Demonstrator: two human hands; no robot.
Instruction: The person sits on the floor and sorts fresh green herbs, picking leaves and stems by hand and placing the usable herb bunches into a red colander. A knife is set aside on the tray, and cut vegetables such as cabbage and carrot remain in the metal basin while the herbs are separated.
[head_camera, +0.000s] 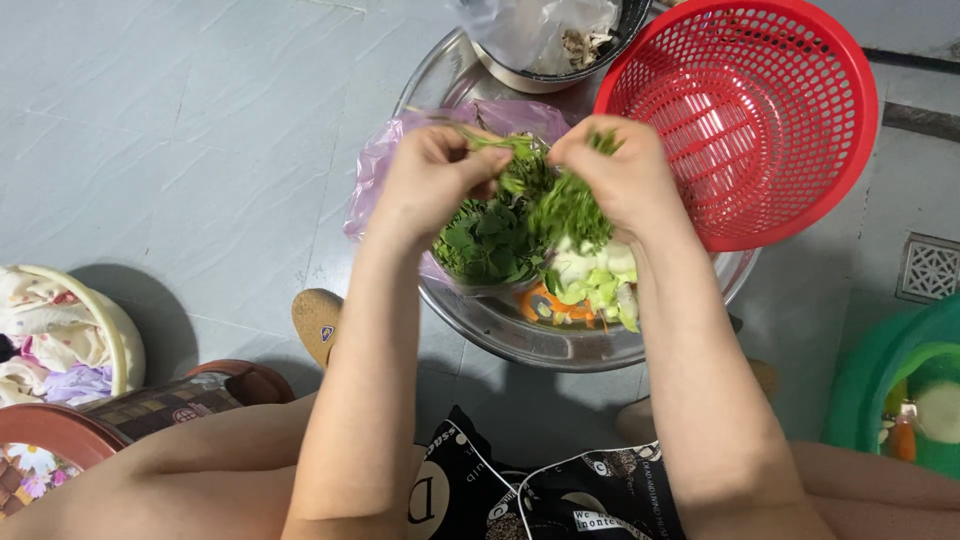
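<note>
Left hand (432, 178): yours, closed in a pinch on herb stems (478, 138), above the far-left part of the tray.
Right hand (618, 172): yours, fingers curled shut around the herb bunch (562, 205), whose leaves hang down below the fist.
Handling note: keep both pinches close together on the stems and stay over the tray, so loose leaves land inside it rather than on the floor; that looks like the tidy way to do it.
Tray (545, 345): round, steel, on the floor (180, 120). Near edge holds pale cut vegetables (600, 280) and something orange (550, 305); just beyond lies a clear bag of dark greens (485, 245).
Purple bag (375, 170): crumpled plastic, draped over the tray's left edge.
Red basket (765, 110): perforated plastic, tilted on the tray's right edge; it appears to hold nothing.
Bowl (560, 45): metal, at the tray's far edge, holding a clear bag and some scraps; contents too unclear to name.
</note>
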